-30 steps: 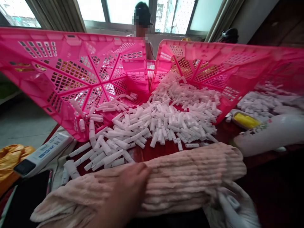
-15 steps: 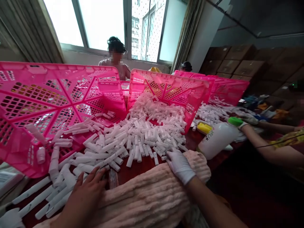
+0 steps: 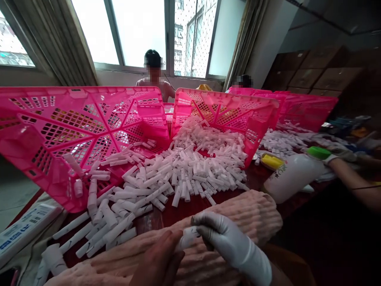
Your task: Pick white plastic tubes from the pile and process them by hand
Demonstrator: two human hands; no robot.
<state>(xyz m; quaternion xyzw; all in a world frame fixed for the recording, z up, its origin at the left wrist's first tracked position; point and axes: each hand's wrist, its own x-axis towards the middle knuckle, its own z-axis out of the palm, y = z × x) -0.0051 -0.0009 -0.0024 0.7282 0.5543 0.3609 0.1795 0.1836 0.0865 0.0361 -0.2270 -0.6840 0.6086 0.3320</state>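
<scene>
Many white tubes (image 3: 190, 135) in pink baskets (image 3: 119, 90)

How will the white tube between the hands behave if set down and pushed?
Probably rolls: the tube looks cylindrical. Likely light: the left hand and gloved right hand hold it by the fingertips. On the towel, ribs would likely check rolling.

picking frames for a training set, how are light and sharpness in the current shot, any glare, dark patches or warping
Head view: window panes blown out to near white; head view: lower right in near-black shadow, cardboard boxes dim; head view: bare left hand looks a little soft; head view: wide-angle stretching toward the edges, drawing out the left pink basket.
</scene>
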